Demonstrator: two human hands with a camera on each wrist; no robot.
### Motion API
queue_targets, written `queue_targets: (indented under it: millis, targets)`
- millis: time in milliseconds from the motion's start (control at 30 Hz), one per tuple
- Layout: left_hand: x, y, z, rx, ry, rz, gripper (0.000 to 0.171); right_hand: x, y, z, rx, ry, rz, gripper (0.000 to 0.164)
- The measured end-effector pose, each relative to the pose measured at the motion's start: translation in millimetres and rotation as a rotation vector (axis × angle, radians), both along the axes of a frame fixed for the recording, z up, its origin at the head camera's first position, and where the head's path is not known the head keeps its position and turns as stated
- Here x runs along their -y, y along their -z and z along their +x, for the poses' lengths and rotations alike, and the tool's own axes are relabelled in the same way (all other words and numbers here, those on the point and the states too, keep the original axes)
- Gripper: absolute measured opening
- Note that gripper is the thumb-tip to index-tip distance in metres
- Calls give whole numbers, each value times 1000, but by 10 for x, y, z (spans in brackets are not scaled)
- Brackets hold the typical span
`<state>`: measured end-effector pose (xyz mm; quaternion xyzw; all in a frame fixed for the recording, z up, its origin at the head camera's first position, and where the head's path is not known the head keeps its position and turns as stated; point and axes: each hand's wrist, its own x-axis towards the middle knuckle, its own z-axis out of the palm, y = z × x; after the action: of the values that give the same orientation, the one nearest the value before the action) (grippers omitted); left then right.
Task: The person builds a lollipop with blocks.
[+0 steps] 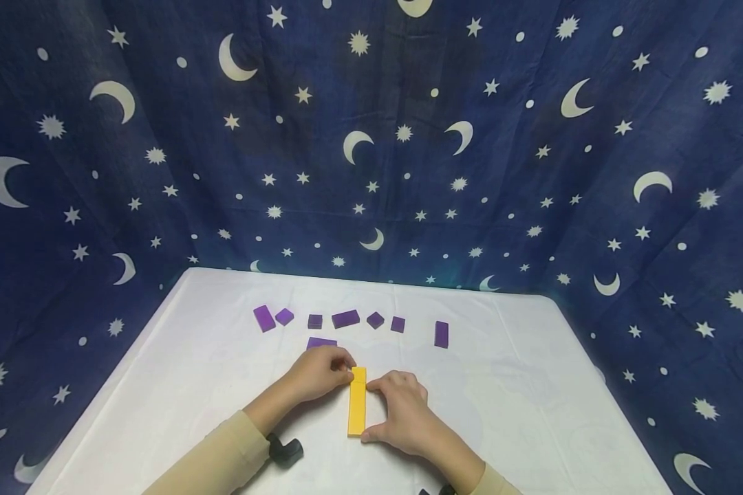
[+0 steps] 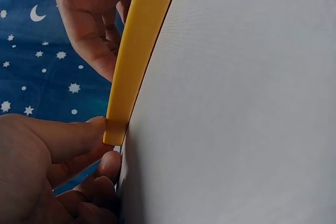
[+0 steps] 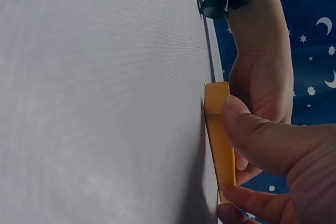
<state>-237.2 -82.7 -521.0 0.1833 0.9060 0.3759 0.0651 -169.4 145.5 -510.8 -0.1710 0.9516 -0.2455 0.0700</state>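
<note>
A long yellow block [image 1: 356,409] lies flat on the white table in front of me, its length running away from me. A short yellow block [image 1: 359,375] sits against its far end, with a thin seam between the two. My left hand [image 1: 316,373] pinches the short block between thumb and fingers from the left. On the other side, my right hand [image 1: 404,412] grips the long block, thumb at the near right corner and forefinger farther along the right side. In the right wrist view, the thumb partly covers the yellow block [image 3: 221,148].
Beyond the hands, several purple blocks lie spread in a loose row, among them an oblong one [image 1: 345,318] and another far right [image 1: 442,334]. One purple block [image 1: 322,342] is partly hidden behind my left hand. A star-patterned curtain [image 1: 371,199] hangs behind the white table [image 1: 520,412].
</note>
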Motion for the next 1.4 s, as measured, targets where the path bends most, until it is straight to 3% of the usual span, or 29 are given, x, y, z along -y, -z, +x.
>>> queue_targets:
  millis: [1100, 1400]
  targets:
    - [-22, -6, 3, -4, -12, -27, 8, 0, -6, -5, 2, -2, 8, 88]
    - [-22, -40, 85, 4, -24, -1, 28, -3, 5, 0, -6, -8, 11, 89]
